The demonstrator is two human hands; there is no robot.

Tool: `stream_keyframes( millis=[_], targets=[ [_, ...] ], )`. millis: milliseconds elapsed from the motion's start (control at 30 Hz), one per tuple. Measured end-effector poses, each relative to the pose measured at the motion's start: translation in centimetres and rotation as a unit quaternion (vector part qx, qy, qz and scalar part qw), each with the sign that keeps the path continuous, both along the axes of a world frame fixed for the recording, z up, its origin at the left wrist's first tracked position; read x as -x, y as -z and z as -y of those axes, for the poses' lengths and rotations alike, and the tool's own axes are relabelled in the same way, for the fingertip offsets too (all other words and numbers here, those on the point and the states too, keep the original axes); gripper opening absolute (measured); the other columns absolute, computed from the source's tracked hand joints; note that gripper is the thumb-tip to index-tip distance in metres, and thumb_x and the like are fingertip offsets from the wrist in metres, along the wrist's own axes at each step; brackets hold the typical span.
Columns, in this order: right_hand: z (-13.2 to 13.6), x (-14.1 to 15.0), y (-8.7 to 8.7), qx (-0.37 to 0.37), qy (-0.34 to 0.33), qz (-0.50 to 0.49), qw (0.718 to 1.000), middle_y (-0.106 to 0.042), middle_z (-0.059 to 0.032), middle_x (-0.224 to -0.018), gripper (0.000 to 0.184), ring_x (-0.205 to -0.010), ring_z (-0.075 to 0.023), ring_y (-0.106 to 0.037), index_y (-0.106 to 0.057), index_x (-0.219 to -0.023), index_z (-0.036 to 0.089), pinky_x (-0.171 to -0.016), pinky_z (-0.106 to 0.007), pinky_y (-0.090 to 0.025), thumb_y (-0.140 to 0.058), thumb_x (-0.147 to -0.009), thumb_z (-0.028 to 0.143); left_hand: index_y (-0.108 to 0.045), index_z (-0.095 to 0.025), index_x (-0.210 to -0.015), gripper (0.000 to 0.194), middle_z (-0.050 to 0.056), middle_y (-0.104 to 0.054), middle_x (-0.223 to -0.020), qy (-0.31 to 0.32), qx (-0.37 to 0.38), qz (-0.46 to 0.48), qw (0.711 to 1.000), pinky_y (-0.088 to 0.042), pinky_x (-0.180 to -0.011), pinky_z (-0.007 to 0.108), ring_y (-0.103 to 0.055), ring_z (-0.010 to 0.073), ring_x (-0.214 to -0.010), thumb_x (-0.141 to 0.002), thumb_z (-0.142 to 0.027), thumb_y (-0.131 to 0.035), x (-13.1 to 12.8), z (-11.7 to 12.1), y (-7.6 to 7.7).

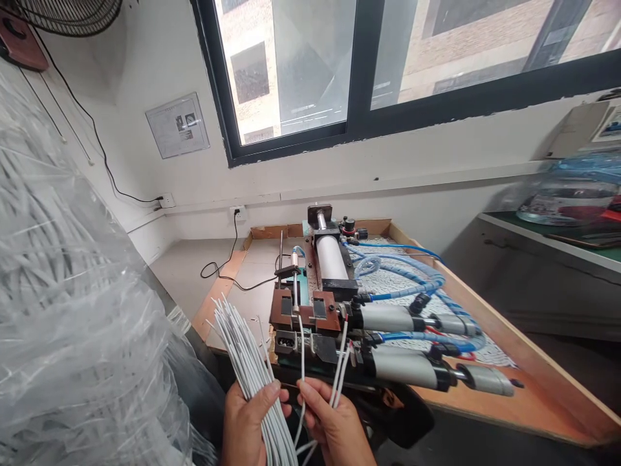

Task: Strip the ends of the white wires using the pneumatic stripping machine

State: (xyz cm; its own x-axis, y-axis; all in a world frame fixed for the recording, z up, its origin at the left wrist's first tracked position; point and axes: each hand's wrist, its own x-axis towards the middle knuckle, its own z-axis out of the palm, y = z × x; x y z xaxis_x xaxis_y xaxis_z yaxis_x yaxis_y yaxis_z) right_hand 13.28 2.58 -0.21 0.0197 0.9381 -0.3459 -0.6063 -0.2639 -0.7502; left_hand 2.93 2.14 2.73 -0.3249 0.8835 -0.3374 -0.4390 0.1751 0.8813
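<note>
A thick bundle of grey-white cables (245,353) fans upward from my left hand (248,421), whose thumb and fingers are wrapped round it. My right hand (334,421) pinches a single cable (303,349) between thumb and forefinger. That cable's upper tip reaches the brown clamp block (281,314) of a pneumatic machine; whether it sits inside, I cannot tell. Two more cables (341,362) with reddish ends stick up from the same hand, by the machine's front. Both hands are close together, just below the machine.
Silver air cylinders (402,366) project right from the machine, with blue hoses (417,278) behind them. Whitish scraps (398,275) lie inside the wooden tray edge (543,362). A plastic-wrapped cable stack (72,291) rises at left. A green-topped shelf (543,233) stands right.
</note>
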Motion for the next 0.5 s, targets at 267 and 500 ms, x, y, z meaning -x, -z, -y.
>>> stream_keyframes(
  millis=[267, 500],
  targets=[
    [-0.61, -0.31, -0.29, 0.012, -0.031, -0.013, 0.999, -0.043, 0.0057, -0.045, 0.026, -0.036, -0.0018, -0.023, -0.058, -0.058, 0.012, -0.039, -0.018, -0.01, -0.073, -0.052, 0.033, -0.061, -0.012, -0.059, 0.019, 0.0, -0.063, -0.046, -0.001, 0.001, 0.001, 1.0, -0.051, -0.046, 0.028, -0.06, 0.0168, -0.048, -0.048, -0.018, -0.074, -0.1, 0.14, -0.33],
    [-0.77, -0.31, -0.14, -0.018, -0.05, 0.019, 0.998, -0.034, 0.008, -0.041, 0.028, -0.038, -0.0034, -0.017, -0.053, -0.051, 0.013, -0.039, -0.021, -0.009, -0.068, -0.058, 0.036, -0.061, -0.013, -0.061, 0.019, -0.001, -0.063, -0.046, -0.009, 0.005, 0.006, 1.0, -0.05, -0.045, 0.027, -0.06, 0.0164, -0.047, -0.048, -0.018, -0.074, 0.01, 0.11, -0.22]
  ],
)
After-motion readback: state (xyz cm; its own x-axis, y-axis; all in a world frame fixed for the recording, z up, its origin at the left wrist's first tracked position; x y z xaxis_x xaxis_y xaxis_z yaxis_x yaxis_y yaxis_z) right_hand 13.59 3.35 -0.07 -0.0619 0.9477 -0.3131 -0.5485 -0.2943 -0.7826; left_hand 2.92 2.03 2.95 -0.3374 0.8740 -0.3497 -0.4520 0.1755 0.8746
